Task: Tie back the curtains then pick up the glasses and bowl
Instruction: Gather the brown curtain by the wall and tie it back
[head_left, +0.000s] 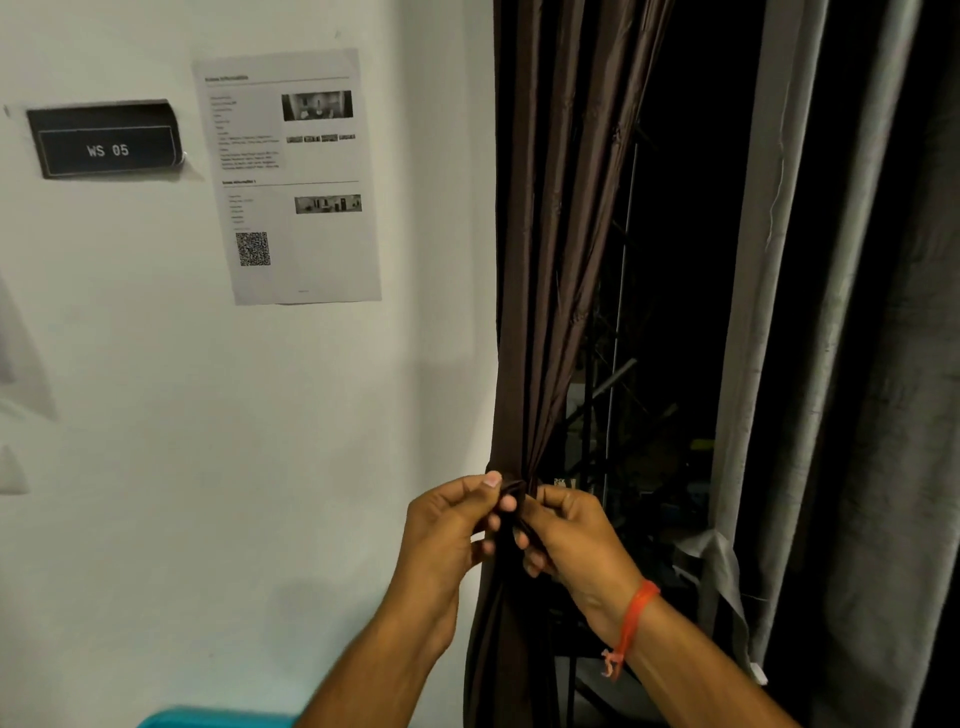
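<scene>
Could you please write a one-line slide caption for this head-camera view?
Left hand and right hand pinch a dark brown fabric tieback around the gathered brown curtain.

We see a dark open gap right of the brown curtain (550, 260); the wall (156, 415) blocks its left.

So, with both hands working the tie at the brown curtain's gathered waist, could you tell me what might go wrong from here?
1. The left hand and right hand only pinch the dark tie; if either slips, the brown curtain may well fall loose again.
2. The fabric looks smooth, so a loose knot could slide down.
3. The grey curtain hangs beside it; its pale tie dangles loose, so that side appears not yet done.
</scene>
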